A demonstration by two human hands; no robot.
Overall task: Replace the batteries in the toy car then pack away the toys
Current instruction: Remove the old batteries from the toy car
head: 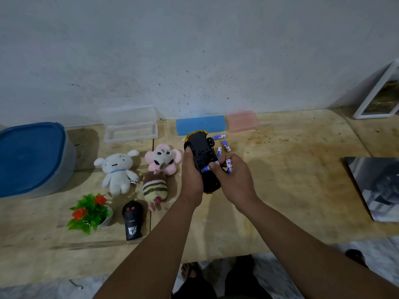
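My left hand (191, 175) grips the toy car (201, 152) upside down above the table, its black underside facing me and a gold edge showing at the far end. My right hand (234, 180) holds blue-and-white batteries (229, 166); its thumb presses one battery (206, 168) into the car's underside. Three more loose batteries (226, 146) lie on the table just right of the car. A black remote control (131, 221) lies near the front left. Three plush toys rest left of the car: white (117, 171), pink flower-shaped (163, 158) and striped (154, 187).
A big tub with a blue lid (30, 156) stands at the far left. An open clear box (130, 126), a blue box (200, 125) and a pink box (243, 120) line the wall. A small fake plant (90, 212) sits front left. A framed picture (380, 96) and dark panel (375, 186) are at the right.
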